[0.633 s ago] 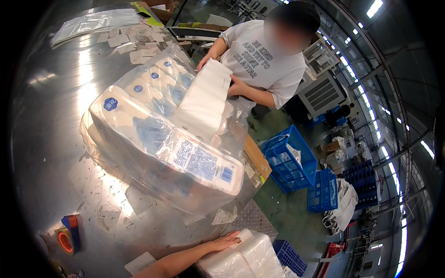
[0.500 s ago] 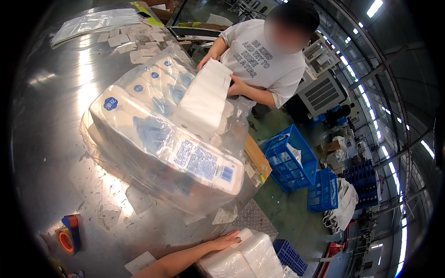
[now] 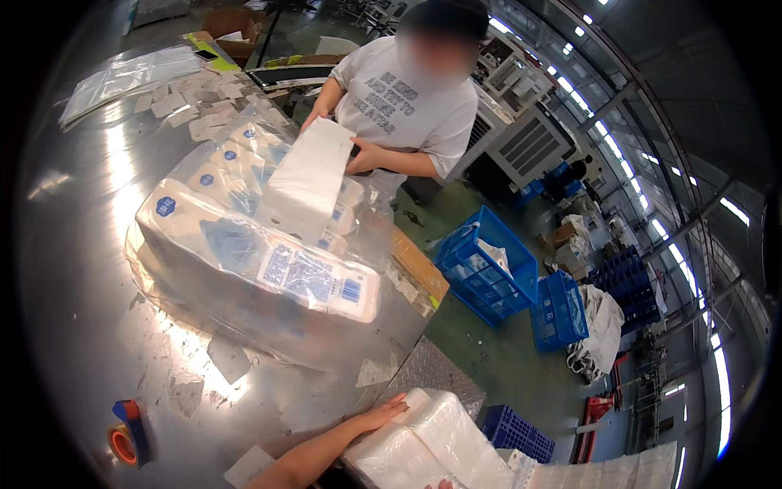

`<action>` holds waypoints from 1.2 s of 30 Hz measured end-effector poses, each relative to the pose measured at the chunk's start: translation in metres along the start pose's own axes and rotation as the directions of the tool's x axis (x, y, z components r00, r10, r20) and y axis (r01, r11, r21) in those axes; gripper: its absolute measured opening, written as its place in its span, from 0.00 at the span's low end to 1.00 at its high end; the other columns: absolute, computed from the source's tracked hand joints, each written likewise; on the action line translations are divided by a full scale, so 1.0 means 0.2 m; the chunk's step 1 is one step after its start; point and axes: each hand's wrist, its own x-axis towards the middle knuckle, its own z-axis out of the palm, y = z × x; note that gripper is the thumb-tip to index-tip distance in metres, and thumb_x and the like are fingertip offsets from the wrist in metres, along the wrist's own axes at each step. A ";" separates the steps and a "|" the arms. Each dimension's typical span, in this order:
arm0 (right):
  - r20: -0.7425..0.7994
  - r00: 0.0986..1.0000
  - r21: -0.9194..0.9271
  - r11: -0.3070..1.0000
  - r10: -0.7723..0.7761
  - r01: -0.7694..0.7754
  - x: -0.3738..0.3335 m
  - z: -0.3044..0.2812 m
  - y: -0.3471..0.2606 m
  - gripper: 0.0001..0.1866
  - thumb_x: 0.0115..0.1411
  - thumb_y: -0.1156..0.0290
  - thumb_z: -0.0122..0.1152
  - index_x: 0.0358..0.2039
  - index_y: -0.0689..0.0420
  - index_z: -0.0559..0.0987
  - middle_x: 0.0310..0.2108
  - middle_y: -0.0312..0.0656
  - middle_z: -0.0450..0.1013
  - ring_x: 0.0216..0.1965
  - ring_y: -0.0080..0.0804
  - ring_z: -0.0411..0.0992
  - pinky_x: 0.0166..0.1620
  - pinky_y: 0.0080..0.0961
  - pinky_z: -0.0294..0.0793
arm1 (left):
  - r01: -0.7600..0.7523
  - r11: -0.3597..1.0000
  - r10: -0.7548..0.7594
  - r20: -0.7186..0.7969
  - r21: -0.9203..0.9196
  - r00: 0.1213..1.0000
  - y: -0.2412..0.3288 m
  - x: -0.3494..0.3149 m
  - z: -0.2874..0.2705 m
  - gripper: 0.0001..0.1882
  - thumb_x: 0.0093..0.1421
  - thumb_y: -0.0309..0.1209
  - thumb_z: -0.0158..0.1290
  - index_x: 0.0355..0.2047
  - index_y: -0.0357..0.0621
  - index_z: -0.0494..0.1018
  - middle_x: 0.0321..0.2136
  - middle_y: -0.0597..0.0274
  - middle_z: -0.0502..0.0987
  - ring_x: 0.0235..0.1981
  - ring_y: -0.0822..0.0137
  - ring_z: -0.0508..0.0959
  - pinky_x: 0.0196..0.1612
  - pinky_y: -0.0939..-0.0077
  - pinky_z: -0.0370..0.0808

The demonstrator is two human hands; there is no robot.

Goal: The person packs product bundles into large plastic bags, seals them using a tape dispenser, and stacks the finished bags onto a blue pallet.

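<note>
At the lower edge, beside the metal table's corner, is a bundle of white tissue-like packs (image 3: 452,436) in clear film. My left hand (image 3: 381,414) lies on its left end, fingers stretched out along the film. Only the fingertips of my right hand (image 3: 442,484) show, apart and touching the bundle's near side; the rest is cut off by the frame. Farther up the table stands a large clear bag (image 3: 204,281) filled with several white tissue packs with blue marks. Across from me, a co-worker (image 3: 407,106) holds a long white pack (image 3: 309,175) above that bag with both hands.
A tape dispenser (image 3: 129,432) with orange core lies at the table's lower left. Flat clear bags (image 3: 130,81) and paper scraps (image 3: 175,102) lie at the far end. Blue crates (image 3: 489,265) stand on the floor to the right. White wrapped packs (image 3: 611,473) lie at lower right.
The view has shifted, so the table and co-worker appear farther left. My right fingertips have come into view on the bundle. My left hand stays on it.
</note>
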 end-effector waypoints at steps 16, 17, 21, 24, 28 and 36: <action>0.569 0.568 0.613 -0.154 -0.594 -0.775 0.21 -0.18 -0.22 0.26 0.58 0.62 0.56 0.55 0.59 0.67 0.55 0.54 0.62 0.60 0.43 0.56 0.59 0.39 0.58 | 0.109 0.994 -0.102 -0.207 0.021 0.973 0.34 -0.45 0.11 0.27 0.67 0.45 0.37 0.57 0.37 0.60 0.37 0.62 0.72 0.36 0.76 0.69 0.43 0.79 0.67; 0.539 0.490 0.606 -0.089 -0.685 -0.790 0.25 -0.16 -0.27 0.26 0.58 0.61 0.55 0.54 0.59 0.68 0.55 0.54 0.63 0.59 0.44 0.57 0.58 0.39 0.59 | 0.121 0.993 -0.119 -0.227 -0.003 0.967 0.33 -0.43 0.12 0.26 0.67 0.45 0.38 0.56 0.36 0.62 0.36 0.63 0.73 0.35 0.76 0.69 0.42 0.79 0.67; 0.519 0.336 0.746 0.223 -0.786 -0.628 0.37 0.00 -0.40 0.25 0.58 0.57 0.52 0.52 0.59 0.69 0.53 0.54 0.65 0.57 0.44 0.60 0.57 0.38 0.60 | 0.118 0.988 -0.141 -0.285 -0.096 0.948 0.22 -0.37 0.08 0.26 0.66 0.46 0.38 0.51 0.35 0.65 0.35 0.62 0.74 0.34 0.74 0.71 0.41 0.80 0.68; 0.578 0.322 0.805 0.459 -0.750 -0.376 0.43 0.18 -0.49 0.25 0.59 0.55 0.50 0.51 0.58 0.70 0.51 0.53 0.66 0.55 0.45 0.62 0.56 0.37 0.61 | 0.112 0.943 -0.178 -0.193 -0.312 0.965 0.19 -0.36 0.03 0.27 0.65 0.48 0.38 0.50 0.35 0.65 0.38 0.59 0.73 0.36 0.72 0.71 0.43 0.79 0.68; 0.638 0.354 0.766 0.611 -0.684 -0.201 0.41 0.39 -0.53 0.26 0.59 0.51 0.48 0.49 0.58 0.72 0.49 0.53 0.68 0.53 0.46 0.65 0.55 0.37 0.63 | 0.142 0.935 -0.251 -0.324 -0.324 0.912 0.15 -0.36 0.07 0.26 0.64 0.50 0.41 0.46 0.37 0.68 0.38 0.59 0.72 0.37 0.71 0.71 0.43 0.77 0.68; 0.686 0.432 0.703 0.686 -0.586 -0.185 0.30 0.62 -0.47 0.29 0.59 0.45 0.44 0.46 0.57 0.74 0.45 0.52 0.73 0.49 0.47 0.70 0.53 0.35 0.65 | 0.104 0.970 -0.160 -0.250 -0.221 0.955 0.20 -0.41 0.07 0.25 0.64 0.50 0.41 0.46 0.38 0.67 0.40 0.61 0.71 0.39 0.72 0.69 0.44 0.76 0.66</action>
